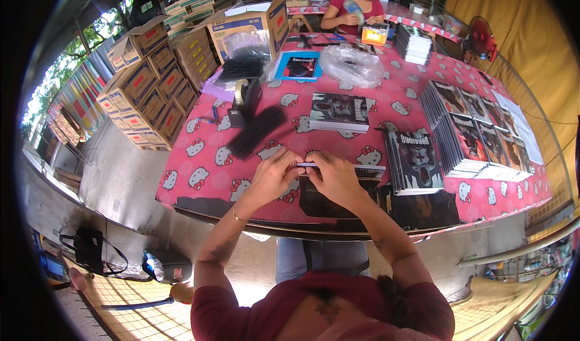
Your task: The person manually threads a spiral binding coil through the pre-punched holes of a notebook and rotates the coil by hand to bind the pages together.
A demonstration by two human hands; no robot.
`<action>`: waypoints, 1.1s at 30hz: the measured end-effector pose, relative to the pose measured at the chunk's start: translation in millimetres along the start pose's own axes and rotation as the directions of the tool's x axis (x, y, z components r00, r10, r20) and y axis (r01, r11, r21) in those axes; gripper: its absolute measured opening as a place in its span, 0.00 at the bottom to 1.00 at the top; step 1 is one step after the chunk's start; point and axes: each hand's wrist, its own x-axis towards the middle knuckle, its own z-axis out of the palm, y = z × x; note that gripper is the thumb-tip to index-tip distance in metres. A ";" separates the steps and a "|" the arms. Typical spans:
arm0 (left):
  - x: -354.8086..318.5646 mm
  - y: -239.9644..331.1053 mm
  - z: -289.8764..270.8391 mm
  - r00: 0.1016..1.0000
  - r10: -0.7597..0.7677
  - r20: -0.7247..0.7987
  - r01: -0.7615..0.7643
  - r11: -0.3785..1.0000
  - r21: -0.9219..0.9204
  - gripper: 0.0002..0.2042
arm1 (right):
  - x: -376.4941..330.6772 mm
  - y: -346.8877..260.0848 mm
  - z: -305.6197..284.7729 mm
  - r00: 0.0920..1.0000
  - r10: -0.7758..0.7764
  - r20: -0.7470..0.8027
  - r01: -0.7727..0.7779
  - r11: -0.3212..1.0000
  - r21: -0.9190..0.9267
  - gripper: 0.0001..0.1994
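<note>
In the centre of the frame, the left hand (275,173) and the right hand (329,175) meet, and the fingers of both are bent and pinching a thin edge (307,164) between the tips. I cannot tell if this edge belongs to the dark notebook (326,201), which lies just below, partly under the right forearm, near the front side of the pink table (199,151). To the right of the hands stands a stack of notebooks (417,160) with a grey figure on the cover, and farther right there is a bigger pile (477,129). Above the hands lies one more stack (339,112). At the upper left of the hands are a loose bundle of black strands (258,132) and a tape dispenser (243,102). In the upper left of the frame are brown boxes (148,90); at the top, another person (374,10) is behind the table.
</note>
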 end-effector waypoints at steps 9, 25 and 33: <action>9.7 5.7 -3.6 0.990 0.138 -0.015 -0.137 0.988 0.065 0.09 | -11.5 4.1 -24.8 0.998 -0.064 -0.015 0.063 0.994 -0.094 0.07; 19.0 -9.3 10.2 0.984 0.126 0.126 -0.163 0.922 0.351 0.16 | -7.7 21.2 -25.3 0.997 0.023 0.074 -0.017 0.997 -0.074 0.06; -56.7 15.9 87.1 0.999 -0.030 -0.034 0.044 0.811 0.583 0.42 | -12.5 20.5 -18.7 0.996 0.036 0.087 -0.027 0.993 -0.112 0.04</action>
